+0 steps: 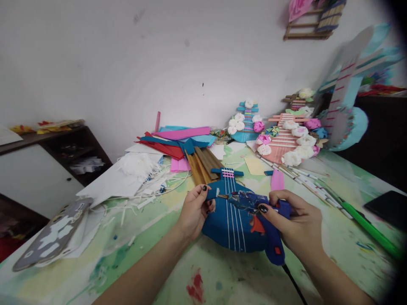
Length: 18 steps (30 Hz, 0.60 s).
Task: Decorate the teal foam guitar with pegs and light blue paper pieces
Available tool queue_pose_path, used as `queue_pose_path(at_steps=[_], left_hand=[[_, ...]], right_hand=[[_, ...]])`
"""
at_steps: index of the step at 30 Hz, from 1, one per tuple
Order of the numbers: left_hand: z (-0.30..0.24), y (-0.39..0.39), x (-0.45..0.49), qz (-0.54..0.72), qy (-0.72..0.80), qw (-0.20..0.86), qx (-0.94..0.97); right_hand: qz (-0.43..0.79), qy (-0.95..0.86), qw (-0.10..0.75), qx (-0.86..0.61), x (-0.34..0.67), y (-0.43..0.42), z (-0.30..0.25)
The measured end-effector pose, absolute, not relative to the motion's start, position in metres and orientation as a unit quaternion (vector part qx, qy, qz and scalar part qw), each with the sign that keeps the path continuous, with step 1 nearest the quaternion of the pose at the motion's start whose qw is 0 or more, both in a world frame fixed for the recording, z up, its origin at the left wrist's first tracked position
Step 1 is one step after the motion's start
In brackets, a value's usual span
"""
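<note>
Right hand grips the glue gun, nozzle aimed toward 9 o'clock at the blue strip pinched in left hand.

Scraps L, sticks R, bare table front

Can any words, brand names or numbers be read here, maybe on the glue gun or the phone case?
None can be read.
Glue gun in the right hand: only a red patch, too blurred to read.
Phone case: grey and white shapes, no letters.
Blue strip in the left hand: plain.
</note>
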<state>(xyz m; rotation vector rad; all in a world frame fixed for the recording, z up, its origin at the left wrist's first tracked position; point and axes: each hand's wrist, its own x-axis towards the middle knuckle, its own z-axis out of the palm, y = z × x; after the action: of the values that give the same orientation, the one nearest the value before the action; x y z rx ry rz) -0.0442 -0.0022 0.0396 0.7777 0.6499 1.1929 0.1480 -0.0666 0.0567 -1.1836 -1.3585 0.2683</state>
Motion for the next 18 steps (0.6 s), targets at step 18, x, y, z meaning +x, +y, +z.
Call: queue_pose_path(at_steps=[18], left_hand=[[0.0397, -0.004, -0.0436, 0.522, 0.303, 0.715, 0.352]], right_hand=[[0.102, -0.557, 0.632, -0.529, 0.1451, -0.0646, 0.0571]])
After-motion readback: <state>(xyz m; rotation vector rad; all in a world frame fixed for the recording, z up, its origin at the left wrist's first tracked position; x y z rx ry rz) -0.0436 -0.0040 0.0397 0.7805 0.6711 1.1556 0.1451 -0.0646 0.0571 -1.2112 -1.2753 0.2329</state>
